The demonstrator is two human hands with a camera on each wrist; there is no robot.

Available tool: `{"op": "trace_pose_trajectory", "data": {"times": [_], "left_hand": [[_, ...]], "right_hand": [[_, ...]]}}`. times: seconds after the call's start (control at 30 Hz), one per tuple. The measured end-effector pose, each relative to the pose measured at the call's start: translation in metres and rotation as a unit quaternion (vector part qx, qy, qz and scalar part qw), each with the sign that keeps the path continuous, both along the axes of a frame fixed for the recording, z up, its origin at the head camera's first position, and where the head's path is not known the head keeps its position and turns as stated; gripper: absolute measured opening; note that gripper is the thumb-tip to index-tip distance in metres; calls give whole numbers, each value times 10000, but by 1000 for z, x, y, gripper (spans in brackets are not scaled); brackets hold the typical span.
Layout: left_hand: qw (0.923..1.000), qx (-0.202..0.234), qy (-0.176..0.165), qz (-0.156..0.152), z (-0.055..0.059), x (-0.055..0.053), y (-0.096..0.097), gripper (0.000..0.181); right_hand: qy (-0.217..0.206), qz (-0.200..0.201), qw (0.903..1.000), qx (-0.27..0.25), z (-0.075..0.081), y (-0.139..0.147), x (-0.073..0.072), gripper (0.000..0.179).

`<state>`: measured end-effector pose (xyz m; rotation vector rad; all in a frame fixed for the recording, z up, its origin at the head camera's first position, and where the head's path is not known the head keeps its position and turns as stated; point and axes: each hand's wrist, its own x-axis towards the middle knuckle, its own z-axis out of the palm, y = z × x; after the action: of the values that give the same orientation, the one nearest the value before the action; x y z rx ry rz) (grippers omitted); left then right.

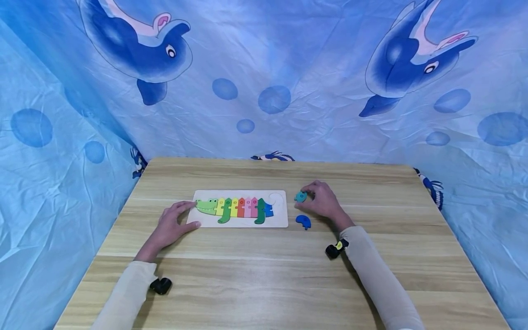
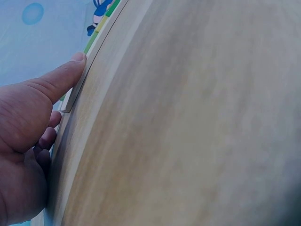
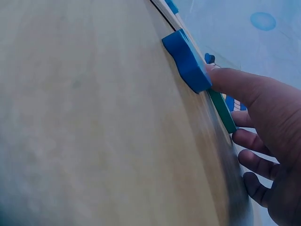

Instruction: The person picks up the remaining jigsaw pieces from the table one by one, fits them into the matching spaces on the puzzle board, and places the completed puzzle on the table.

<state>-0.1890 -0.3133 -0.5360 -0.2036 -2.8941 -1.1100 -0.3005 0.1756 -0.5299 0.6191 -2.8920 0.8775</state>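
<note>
On the table lies a white puzzle board with a crocodile of coloured pieces, from the green head to a blue piece. Beyond that blue piece, a curled tail outline shows on bare board. My left hand rests at the board's left end, thumb and forefinger extended and touching it. Right of the board, my right hand pinches a teal puzzle piece between thumb and fingers, at or just above the table. A loose blue curved puzzle piece lies nearer me, below that hand.
The wooden table reaches back to a blue curtain printed with dolphins and bubbles, which also hangs at both sides. Small dark cameras are strapped at both wrists, near the sleeve cuffs.
</note>
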Motion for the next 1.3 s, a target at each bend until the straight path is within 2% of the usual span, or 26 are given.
{"op": "trace_pose_trajectory", "data": {"times": [0.33, 0.87, 1.3], "left_hand": [[10000, 19, -27, 10, 0, 1, 0, 74], [10000, 10, -1, -31, 0, -1, -2, 75], [10000, -17, -34, -6, -1, -2, -3, 76]], "right_hand": [[-44, -38, 10000, 74, 0, -1, 0, 56], [90, 186, 9998, -81, 6, 8, 1, 55], [416, 170, 9990, -2, 23, 7, 10, 56]]}}
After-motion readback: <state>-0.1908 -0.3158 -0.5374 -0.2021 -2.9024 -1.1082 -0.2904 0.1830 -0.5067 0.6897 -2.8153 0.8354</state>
